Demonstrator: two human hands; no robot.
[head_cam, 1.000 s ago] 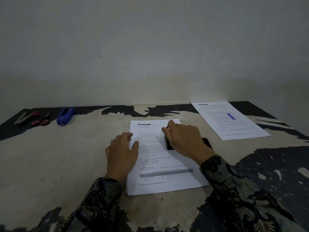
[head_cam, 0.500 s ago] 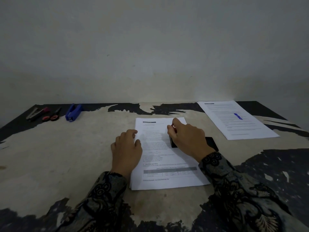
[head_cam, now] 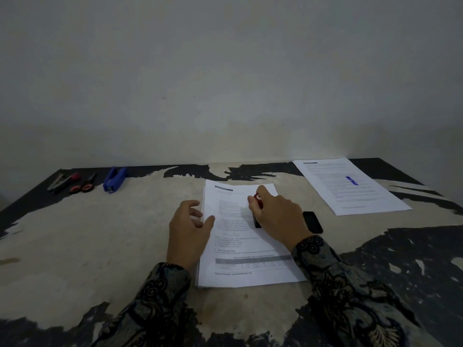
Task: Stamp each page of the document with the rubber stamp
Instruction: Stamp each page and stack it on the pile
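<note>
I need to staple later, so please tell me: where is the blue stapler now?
In the head view, the blue stapler lies at the far left of the table, near the wall, just right of the red-handled scissors.

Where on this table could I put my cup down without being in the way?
Bare room lies left of the paper stack, between the left hand and the blue stapler, and along the near edge. It is crowded around the right hand, rubber stamp, black pad and stamped page.

No legible text on document (head_cam: 248, 246) or stamped page (head_cam: 350, 186).
</note>
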